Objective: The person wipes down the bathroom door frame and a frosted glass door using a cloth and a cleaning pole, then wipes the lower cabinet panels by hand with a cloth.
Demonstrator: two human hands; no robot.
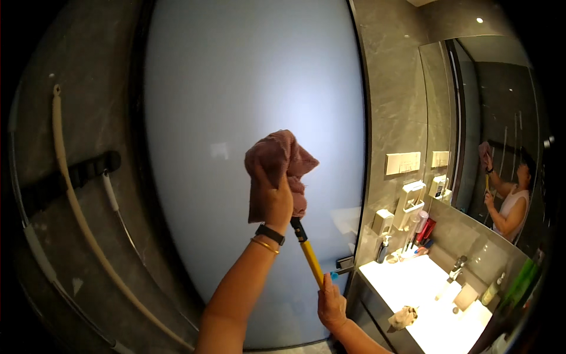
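A mauve cloth [272,152] covers the upper end of a pole with a yellow shaft [313,261] and a black collar. My left hand [276,197] grips the cloth from the left; its fingers are partly hidden in the folds. Lower down, my right hand [331,305] is wrapped around the yellow shaft, which tilts up and to the left. Behind both hands stands a frosted glass door [199,110] with a dark frame. Whether the cloth touches the glass I cannot tell.
Beside the door's handle [345,263], a white washbasin counter [398,283] holds bottles, a tap [457,267] and a crumpled rag [403,317] at its front edge. A mirror [495,110] hangs above. Several long handles, including a beige pole [84,221], hang by a black wall rack [88,170].
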